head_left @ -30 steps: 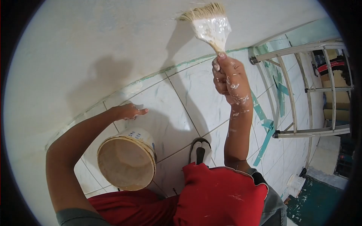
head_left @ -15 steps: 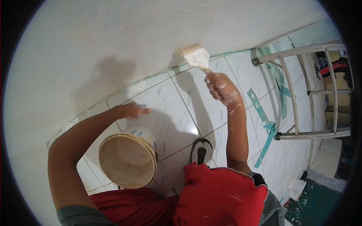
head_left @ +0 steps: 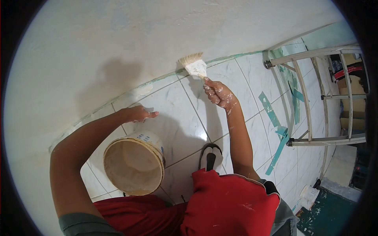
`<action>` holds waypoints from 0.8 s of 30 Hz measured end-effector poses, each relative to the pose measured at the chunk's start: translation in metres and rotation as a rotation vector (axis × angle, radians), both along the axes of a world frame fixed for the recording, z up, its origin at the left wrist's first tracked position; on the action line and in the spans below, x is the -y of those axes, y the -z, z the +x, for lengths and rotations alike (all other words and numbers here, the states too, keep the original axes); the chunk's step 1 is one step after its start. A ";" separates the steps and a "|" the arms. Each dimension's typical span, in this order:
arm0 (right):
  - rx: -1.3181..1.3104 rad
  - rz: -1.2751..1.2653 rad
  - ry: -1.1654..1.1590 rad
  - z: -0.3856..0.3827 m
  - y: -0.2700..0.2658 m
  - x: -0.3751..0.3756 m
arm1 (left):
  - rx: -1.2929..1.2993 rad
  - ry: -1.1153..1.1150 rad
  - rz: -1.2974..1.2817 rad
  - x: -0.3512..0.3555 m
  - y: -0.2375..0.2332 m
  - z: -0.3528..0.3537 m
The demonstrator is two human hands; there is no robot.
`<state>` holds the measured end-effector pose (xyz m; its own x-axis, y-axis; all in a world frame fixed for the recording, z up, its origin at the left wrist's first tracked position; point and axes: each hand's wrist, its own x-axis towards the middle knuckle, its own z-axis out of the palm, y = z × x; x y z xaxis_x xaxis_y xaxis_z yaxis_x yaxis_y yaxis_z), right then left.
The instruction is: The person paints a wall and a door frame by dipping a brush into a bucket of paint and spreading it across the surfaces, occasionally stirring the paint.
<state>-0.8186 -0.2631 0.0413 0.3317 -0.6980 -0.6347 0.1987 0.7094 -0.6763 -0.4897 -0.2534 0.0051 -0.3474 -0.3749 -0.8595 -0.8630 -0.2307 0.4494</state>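
Note:
My right hand [head_left: 220, 94], flecked with white paint, is closed around the handle of a wide paintbrush [head_left: 195, 67]. The brush's base is coated white, and its pale bristles fan out against the bottom of the wall [head_left: 157, 43], just above the green-edged floor line. My left hand [head_left: 139, 114] is held out low near the wall with its thumb stretched out; the other fingers are partly hidden. Just below that hand is a paint-smeared white bucket [head_left: 151, 137], its wide mouth facing me and whitish residue coating the inside.
To the right stands a metal ladder [head_left: 305, 96] with its feet on the tiled floor [head_left: 232, 82]. Strips of green tape [head_left: 277, 129] lie on the tiles. My sandalled foot [head_left: 211, 156] is beside the bucket. A second white container [head_left: 309, 196] stands at lower right.
My right hand and the paintbrush have moved left and slightly lower along the wall's base, and the bristles now look more spread. My left hand and the bucket have hardly shifted.

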 end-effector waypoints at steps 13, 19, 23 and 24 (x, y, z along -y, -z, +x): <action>-0.216 -0.375 0.148 0.009 -0.123 -0.017 | -0.043 -0.053 -0.021 -0.003 0.001 0.000; -0.129 -0.080 0.135 0.010 -0.017 -0.010 | 0.033 0.026 0.004 0.000 0.006 0.001; -0.175 -0.044 0.106 0.010 -0.006 -0.008 | 0.019 0.008 -0.026 -0.003 0.003 0.004; -0.209 -0.019 0.097 0.011 -0.010 -0.007 | 0.035 0.034 -0.015 -0.002 0.004 0.001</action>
